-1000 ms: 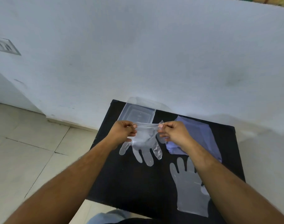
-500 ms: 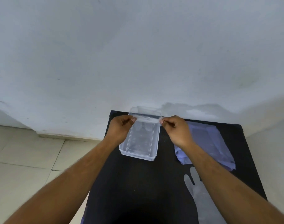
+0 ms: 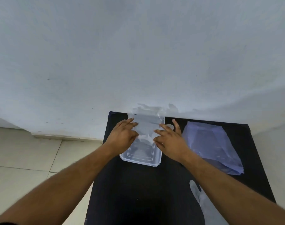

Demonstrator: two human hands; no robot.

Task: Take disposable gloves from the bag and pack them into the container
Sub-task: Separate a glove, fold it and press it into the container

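Note:
A clear rectangular plastic container (image 3: 139,161) sits on the black table (image 3: 138,192) near the wall. A transparent disposable glove (image 3: 146,124) lies over the container, its far end hanging past the rim towards the wall. My left hand (image 3: 122,135) pinches the glove's left edge and my right hand (image 3: 169,137) presses its right edge, fingers spread. A pale purple plastic bag (image 3: 213,146) lies flat to the right. A second clear glove (image 3: 203,203) lies on the table under my right forearm, partly hidden.
A white wall (image 3: 138,54) stands directly behind the table. Pale floor tiles (image 3: 25,159) show to the left of the table edge.
Both hands carried the glove from above the table over to the container and lowered it onto it; the fingers went from a tight pinch to a flatter spread. The camera tilted up.

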